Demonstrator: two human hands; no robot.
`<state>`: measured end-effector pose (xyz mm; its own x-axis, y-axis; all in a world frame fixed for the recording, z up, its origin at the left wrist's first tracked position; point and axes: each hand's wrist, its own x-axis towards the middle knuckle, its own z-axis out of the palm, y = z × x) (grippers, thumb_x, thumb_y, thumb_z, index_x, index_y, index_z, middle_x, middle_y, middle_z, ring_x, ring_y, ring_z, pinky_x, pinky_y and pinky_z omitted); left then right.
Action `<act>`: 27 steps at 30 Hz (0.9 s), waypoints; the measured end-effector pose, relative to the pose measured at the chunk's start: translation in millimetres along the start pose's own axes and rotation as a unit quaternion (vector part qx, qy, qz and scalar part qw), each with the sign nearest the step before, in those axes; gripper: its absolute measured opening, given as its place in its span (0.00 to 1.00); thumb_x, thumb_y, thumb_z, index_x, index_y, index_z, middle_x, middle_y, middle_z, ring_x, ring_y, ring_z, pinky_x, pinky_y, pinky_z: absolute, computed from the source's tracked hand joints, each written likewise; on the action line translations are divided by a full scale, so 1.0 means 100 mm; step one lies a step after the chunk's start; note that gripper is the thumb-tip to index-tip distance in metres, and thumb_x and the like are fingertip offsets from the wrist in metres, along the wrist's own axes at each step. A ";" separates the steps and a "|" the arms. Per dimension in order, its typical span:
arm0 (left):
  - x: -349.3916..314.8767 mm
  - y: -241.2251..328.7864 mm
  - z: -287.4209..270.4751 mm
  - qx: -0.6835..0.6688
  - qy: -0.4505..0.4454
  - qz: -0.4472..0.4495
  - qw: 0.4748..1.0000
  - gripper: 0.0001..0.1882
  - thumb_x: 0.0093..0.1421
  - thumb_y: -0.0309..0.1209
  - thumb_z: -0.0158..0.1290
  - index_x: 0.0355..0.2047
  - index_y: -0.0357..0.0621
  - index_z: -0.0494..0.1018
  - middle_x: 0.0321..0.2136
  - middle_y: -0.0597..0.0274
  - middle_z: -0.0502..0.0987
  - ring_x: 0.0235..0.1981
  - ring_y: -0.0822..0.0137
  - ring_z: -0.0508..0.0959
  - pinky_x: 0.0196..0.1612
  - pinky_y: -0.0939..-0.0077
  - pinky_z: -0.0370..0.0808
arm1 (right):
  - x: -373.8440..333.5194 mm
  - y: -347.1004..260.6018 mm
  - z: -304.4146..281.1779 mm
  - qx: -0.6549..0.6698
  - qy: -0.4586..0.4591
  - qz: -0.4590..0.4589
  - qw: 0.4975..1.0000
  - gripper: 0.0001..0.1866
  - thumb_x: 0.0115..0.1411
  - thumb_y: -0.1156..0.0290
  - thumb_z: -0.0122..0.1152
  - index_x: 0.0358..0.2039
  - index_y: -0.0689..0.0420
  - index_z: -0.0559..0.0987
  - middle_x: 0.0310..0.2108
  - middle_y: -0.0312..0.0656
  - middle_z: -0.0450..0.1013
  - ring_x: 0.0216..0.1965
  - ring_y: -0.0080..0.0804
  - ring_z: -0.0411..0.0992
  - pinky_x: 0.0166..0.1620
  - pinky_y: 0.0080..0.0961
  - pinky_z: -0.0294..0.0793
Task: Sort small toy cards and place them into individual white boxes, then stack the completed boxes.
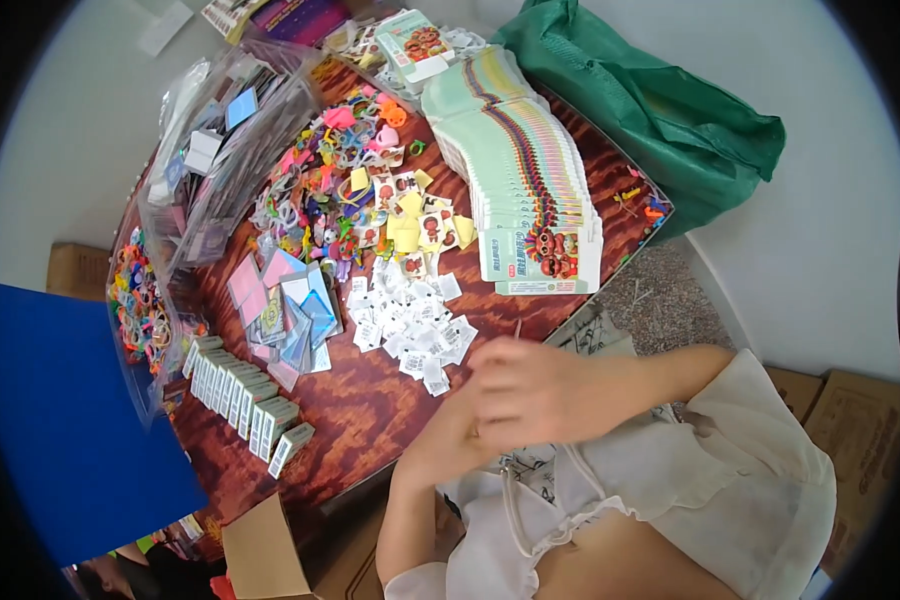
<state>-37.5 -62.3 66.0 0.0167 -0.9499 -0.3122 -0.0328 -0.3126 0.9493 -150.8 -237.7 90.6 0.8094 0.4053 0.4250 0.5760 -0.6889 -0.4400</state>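
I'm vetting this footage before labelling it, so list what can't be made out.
Left hand, head view: fingers mostly covered by the right hand; whether either holds anything is unclear.
Small white square packets, head view: print too small.
Dark green plastic bag, head view: inside hidden by its folds.
Purple printed package, head view: cut off by the upper edge.
Brown cardboard box, head view: cut off by the lower edge.

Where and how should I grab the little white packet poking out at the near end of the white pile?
Probably pinch the loose near end of that small white packet between finger and thumb, coming from the near side. It looks thin and flat, and that end sticks out over the red-brown patterned tabletop, while its far end points into the pile of white packets.
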 end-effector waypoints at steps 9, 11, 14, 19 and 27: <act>-0.05 -0.28 0.21 -0.324 0.213 0.080 0.918 0.32 0.49 0.23 0.67 0.55 0.35 0.69 0.47 0.65 0.76 0.48 0.72 0.75 0.51 0.73 0.73 | 0.00 0.25 0.13 0.166 0.249 0.161 0.940 0.13 0.55 0.68 0.67 0.38 0.58 0.77 0.60 0.48 0.66 0.62 0.53 0.60 0.59 0.48 0.62; -0.04 -0.46 0.24 -0.300 0.261 0.037 0.917 0.29 0.51 0.20 0.64 0.55 0.35 0.70 0.46 0.63 0.77 0.46 0.71 0.77 0.51 0.74 0.74 | -0.04 0.30 0.25 0.242 0.174 0.172 0.939 0.12 0.55 0.68 0.67 0.37 0.58 0.78 0.58 0.48 0.68 0.65 0.53 0.57 0.61 0.47 0.59; -0.04 -0.54 0.32 -0.274 0.303 0.015 0.913 0.28 0.54 0.26 0.65 0.55 0.35 0.70 0.46 0.60 0.78 0.46 0.69 0.78 0.51 0.73 0.74 | -0.09 0.44 0.31 0.283 0.092 0.218 0.929 0.11 0.59 0.66 0.65 0.38 0.58 0.78 0.52 0.43 0.72 0.56 0.43 0.67 0.55 0.37 0.67; -0.08 -0.61 0.36 -0.366 0.317 0.074 0.872 0.38 0.55 0.46 0.66 0.59 0.39 0.64 0.48 0.59 0.77 0.49 0.64 0.78 0.51 0.66 0.77 | 0.06 0.15 0.31 0.637 0.177 0.376 0.650 0.13 0.65 0.71 0.57 0.49 0.58 0.80 0.41 0.39 0.75 0.41 0.29 0.72 0.44 0.26 0.71; -0.07 -0.62 0.37 -0.375 0.333 0.145 0.853 0.28 0.63 0.38 0.58 0.57 0.32 0.67 0.49 0.61 0.76 0.49 0.71 0.76 0.53 0.73 0.72 | 0.04 0.33 0.54 0.314 0.227 0.234 0.892 0.08 0.64 0.75 0.57 0.41 0.63 0.81 0.37 0.40 0.76 0.40 0.31 0.74 0.45 0.27 0.71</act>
<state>-72.7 -36.6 8.5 0.6892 -0.6942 -0.2076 0.5115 0.2632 0.8180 -122.7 -226.7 35.0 0.9305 -0.2219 0.2916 0.2524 -0.1889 -0.9490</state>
